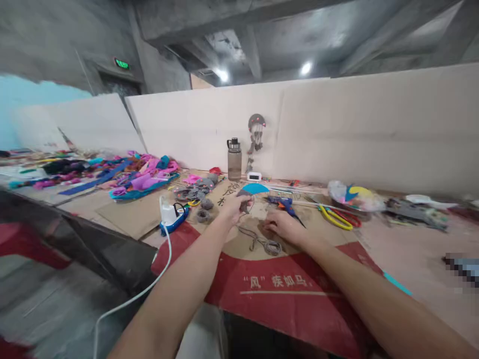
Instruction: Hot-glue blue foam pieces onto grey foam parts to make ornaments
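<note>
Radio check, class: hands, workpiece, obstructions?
Left hand pinching grey piece. Right hand over cardboard, grip unclear. Grey cord coiled nearby; glue gun beyond right hand, possibly obstructive.

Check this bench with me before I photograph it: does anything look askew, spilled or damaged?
Nothing looks clearly spilled or damaged. The white cable near the white adapter stands out, drooping off the table where it might snag. The far-right patch is pixelated.

On the red cardboard [277, 301] we read “风” 疾如马 in pale print; the green lit sign [121, 63] is too blurred for us to read.
</note>
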Tool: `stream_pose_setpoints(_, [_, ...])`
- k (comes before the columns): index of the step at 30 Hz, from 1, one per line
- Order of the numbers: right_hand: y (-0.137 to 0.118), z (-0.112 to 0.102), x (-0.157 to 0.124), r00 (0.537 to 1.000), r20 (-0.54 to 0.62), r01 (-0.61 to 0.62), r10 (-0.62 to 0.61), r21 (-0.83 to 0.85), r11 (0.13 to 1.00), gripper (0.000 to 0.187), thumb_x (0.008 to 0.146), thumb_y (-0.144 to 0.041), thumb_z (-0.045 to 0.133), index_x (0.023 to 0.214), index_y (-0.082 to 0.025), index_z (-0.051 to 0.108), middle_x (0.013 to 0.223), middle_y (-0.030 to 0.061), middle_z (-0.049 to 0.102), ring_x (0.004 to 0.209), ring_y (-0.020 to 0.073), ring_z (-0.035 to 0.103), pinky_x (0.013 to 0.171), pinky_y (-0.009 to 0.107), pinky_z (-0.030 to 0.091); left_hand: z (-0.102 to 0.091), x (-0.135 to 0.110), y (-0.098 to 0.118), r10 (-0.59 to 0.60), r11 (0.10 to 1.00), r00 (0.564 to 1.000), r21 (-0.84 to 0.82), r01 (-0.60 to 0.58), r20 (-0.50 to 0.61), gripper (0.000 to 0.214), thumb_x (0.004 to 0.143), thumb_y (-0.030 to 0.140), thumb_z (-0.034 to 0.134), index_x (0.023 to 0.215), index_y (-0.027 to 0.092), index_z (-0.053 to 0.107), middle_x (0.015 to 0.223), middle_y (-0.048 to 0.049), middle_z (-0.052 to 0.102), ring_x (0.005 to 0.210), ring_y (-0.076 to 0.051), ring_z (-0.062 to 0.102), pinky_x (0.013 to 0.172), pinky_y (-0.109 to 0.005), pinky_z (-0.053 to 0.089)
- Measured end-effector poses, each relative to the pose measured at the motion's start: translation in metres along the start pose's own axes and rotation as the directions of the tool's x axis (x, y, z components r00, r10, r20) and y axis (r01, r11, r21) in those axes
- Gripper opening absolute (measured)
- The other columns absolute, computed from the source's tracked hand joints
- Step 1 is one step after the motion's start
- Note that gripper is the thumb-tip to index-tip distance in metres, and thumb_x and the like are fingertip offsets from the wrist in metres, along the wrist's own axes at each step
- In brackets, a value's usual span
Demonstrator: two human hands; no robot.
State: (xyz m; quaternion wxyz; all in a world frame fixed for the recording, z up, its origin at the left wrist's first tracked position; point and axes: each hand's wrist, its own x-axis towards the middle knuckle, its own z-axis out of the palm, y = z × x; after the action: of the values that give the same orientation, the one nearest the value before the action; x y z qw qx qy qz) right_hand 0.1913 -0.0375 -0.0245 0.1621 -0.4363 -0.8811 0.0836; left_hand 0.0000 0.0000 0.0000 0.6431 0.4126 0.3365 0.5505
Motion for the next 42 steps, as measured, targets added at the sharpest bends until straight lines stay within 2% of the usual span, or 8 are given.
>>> stream_pose_setpoints(7, [-0.005, 0.013, -0.002, 0.992, -0.116, -0.06, 0.057, -0.026, 0.998, 0.009, 0.081, -0.011, 0.055, 0.076, -0.017, 0.057, 0.086, 0.0078, 0.06, 0.083, 0.0182, 0.054, 0.077, 0.028, 0.04, -0.009, 0.01, -0.008, 0.02, 1.0, 0.993, -0.003, -0.02, -0.119, 0.01, 0.063, 0.007, 0.063, 0.069, 0.013, 0.057, 0.059, -0.0001, 0.061, 0.046, -0.006, 0.051, 0.043, -0.017, 0.033])
stream_pose_setpoints(13, [-0.004, 0.008, -0.001, 0.966, -0.219, -0.128, 0.138, 0.06, 0.99, 0.027, 0.093, -0.02, 0.034, 0.069, -0.021, 0.046, 0.071, 0.0024, 0.055, 0.067, 0.0151, 0.047, 0.065, 0.028, 0.036, -0.01, 0.009, -0.014, 0.011, 1.0, 1.0, 0.005, -0.011, -0.029, 0.01, 0.063, 0.006, 0.064, 0.07, 0.012, 0.059, 0.062, -0.0029, 0.062, 0.051, -0.009, 0.055, 0.052, -0.021, 0.043])
stream_pose_setpoints(16, [-0.007, 0.003, -0.004, 0.965, -0.22, -0.125, 0.142, 0.089, 0.988, 0.035, 0.095, -0.028, 0.034, 0.062, -0.021, 0.042, 0.064, 0.0, 0.051, 0.062, 0.0137, 0.044, 0.061, 0.027, 0.034, -0.007, 0.006, -0.014, 0.01, 1.0, 1.0, 0.01, -0.01, 0.022, 0.013, 0.06, 0.005, 0.064, 0.069, 0.011, 0.058, 0.062, -0.0028, 0.061, 0.052, -0.009, 0.054, 0.054, -0.022, 0.044])
stream_pose_setpoints(18, [-0.01, 0.0, -0.009, 0.969, -0.203, -0.118, 0.142, 0.124, 0.985, 0.035, 0.094, -0.035, 0.041, 0.062, -0.02, 0.045, 0.063, -0.0002, 0.052, 0.062, 0.0136, 0.046, 0.061, 0.027, 0.034, -0.006, 0.005, -0.015, 0.02, 1.0, 0.998, 0.018, -0.021, 0.064, 0.014, 0.059, 0.005, 0.064, 0.07, 0.012, 0.058, 0.063, -0.002, 0.06, 0.051, -0.008, 0.053, 0.053, -0.022, 0.043])
stream_pose_setpoints(22, [-0.014, -0.006, -0.026, 0.955, -0.183, -0.184, 0.233, 0.249, 0.951, 0.016, 0.083, -0.034, 0.058, 0.078, -0.019, 0.059, 0.076, 0.0014, 0.062, 0.068, 0.0148, 0.053, 0.062, 0.027, 0.038, -0.006, 0.004, -0.016, 0.031, 0.999, 0.99, 0.015, -0.033, 0.137, 0.016, 0.058, 0.007, 0.061, 0.072, 0.012, 0.058, 0.066, -0.0026, 0.061, 0.05, -0.008, 0.052, 0.05, -0.022, 0.041])
stream_pose_setpoints(27, [-0.01, -0.013, -0.052, 0.928, -0.229, -0.225, 0.293, 0.283, 0.932, 0.019, 0.087, -0.036, 0.053, 0.086, -0.02, 0.063, 0.087, 0.0047, 0.066, 0.078, 0.0176, 0.058, 0.07, 0.031, 0.044, -0.005, 0.004, -0.016, 0.001, 1.0, 0.986, -0.009, 0.0, 0.169, 0.013, 0.06, 0.011, 0.059, 0.073, 0.012, 0.056, 0.066, -0.0044, 0.062, 0.051, -0.01, 0.053, 0.048, -0.022, 0.04])
stream_pose_setpoints(34, [-0.013, -0.002, -0.075, 0.945, -0.19, -0.204, 0.267, 0.296, 0.933, 0.023, 0.089, -0.038, 0.051, 0.091, -0.019, 0.065, 0.091, 0.007, 0.065, 0.081, 0.0196, 0.059, 0.075, 0.034, 0.046, -0.004, 0.004, -0.017, -0.004, 0.999, 0.991, 0.043, -0.002, 0.133, 0.018, 0.069, 0.022, 0.071, 0.072, 0.013, 0.056, 0.064, -0.0034, 0.06, 0.049, -0.008, 0.05, 0.045, -0.021, 0.039])
stream_pose_setpoints(42, [-0.011, 0.013, -0.085, 0.931, -0.26, -0.17, 0.256, 0.311, 0.935, 0.022, 0.091, -0.035, 0.048, 0.092, -0.02, 0.064, 0.093, 0.0069, 0.066, 0.09, 0.0213, 0.06, 0.085, 0.037, 0.046, -0.003, 0.003, -0.017, -0.012, 0.999, 0.999, 0.047, 0.01, 0.053, 0.02, 0.07, 0.019, 0.073, 0.068, 0.013, 0.054, 0.06, -0.0018, 0.058, 0.047, -0.006, 0.048, 0.043, -0.019, 0.036])
